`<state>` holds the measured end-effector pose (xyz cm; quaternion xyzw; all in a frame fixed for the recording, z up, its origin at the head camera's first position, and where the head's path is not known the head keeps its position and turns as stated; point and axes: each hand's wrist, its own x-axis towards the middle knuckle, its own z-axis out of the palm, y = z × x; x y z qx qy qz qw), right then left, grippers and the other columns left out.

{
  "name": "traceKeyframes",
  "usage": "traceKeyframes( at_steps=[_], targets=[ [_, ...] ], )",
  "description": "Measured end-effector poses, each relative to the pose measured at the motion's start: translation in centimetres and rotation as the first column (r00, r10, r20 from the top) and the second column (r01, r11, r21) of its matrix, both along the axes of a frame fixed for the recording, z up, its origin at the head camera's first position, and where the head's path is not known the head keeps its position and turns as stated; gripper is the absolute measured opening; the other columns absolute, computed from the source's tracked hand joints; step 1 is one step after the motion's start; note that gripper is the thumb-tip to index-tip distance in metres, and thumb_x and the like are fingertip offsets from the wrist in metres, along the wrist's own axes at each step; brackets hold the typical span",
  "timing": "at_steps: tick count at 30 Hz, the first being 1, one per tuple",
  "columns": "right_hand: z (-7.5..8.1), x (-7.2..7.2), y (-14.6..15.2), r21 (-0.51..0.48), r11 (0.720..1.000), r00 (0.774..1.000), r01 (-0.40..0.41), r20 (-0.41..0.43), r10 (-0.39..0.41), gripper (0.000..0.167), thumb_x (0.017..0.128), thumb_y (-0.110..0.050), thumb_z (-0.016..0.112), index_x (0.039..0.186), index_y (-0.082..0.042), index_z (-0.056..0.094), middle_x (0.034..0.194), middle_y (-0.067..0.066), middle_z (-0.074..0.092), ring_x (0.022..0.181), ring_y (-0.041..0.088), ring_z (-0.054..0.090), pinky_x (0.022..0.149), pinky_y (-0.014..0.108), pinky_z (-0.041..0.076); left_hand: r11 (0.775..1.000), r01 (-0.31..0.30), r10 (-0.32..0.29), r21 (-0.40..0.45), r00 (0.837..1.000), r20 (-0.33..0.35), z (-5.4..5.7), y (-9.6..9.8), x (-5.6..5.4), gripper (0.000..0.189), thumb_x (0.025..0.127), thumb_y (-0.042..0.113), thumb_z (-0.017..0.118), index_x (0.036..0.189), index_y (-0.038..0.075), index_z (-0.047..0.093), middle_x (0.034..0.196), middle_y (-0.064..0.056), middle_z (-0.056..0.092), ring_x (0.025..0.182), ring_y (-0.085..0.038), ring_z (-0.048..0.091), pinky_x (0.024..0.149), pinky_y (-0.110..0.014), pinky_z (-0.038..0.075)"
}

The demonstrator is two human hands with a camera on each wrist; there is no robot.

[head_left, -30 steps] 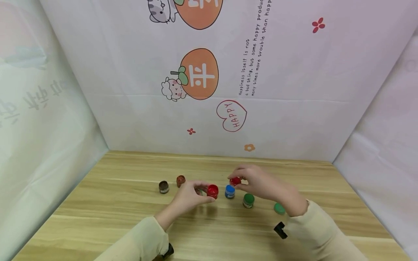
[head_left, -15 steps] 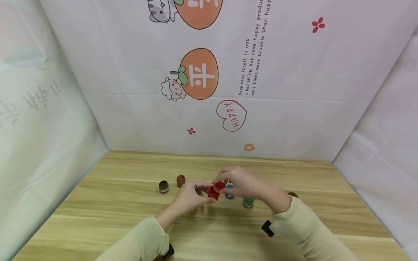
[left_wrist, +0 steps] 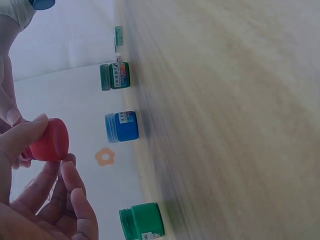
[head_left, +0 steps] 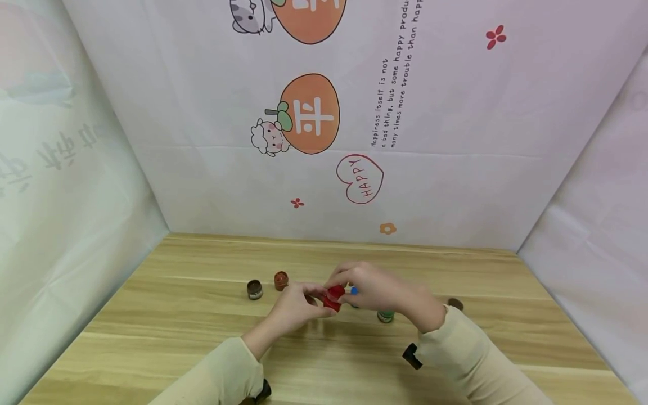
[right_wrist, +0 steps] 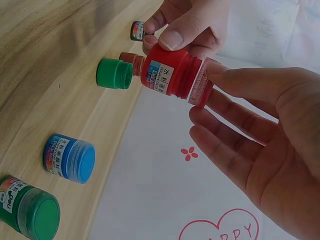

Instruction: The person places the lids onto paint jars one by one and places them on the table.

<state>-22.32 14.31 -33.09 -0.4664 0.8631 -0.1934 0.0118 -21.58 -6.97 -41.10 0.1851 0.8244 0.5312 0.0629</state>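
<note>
My left hand (head_left: 293,310) grips a red paint jar (right_wrist: 161,72) between thumb and fingers, raised above the wooden table and tilted. With thumb and fingers, my right hand (head_left: 373,287) pinches a red screw lid (right_wrist: 201,85) with a clear rim at the jar's mouth. Red jar threads show beside the lid in the right wrist view. Just beyond the hands stand a lidded blue paint jar (right_wrist: 69,158) and a lidded dark green one (right_wrist: 31,209). An uncapped bright green jar (right_wrist: 114,73) stands behind my left hand, hidden in the head view.
Left of my hands, an uncapped dark brown jar (head_left: 255,289) and an orange-brown jar (head_left: 281,280) stand on the table (head_left: 177,326). A flat brown disc (head_left: 455,304) lies beyond my right forearm. A printed white sheet (head_left: 228,191) rises at the back edge.
My right hand has carried the red lid leftward from above the blue jar onto the red jar's mouth. The left hand stays put; the red jar has tipped toward the lid.
</note>
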Motion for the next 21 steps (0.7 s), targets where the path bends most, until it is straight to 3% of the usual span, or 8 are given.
traceKeyframes(
  at_steps=[21],
  targets=[
    [-0.07,-0.06,-0.19,0.026,0.999,0.999,-0.03,-0.014,0.03,0.027,0.086,0.004,0.079,0.112,-0.004,0.078,0.104,0.0,0.071,0.089,0.008,0.064,0.075,0.021,0.053,1.0,0.011,-0.011,0.011,1.0,-0.013,-0.22,0.22,-0.01,0.033,0.082,0.017,0.088,0.112,0.006,0.078,0.096,0.001,0.074,0.074,-0.013,0.06,0.065,-0.027,0.049]
  ],
)
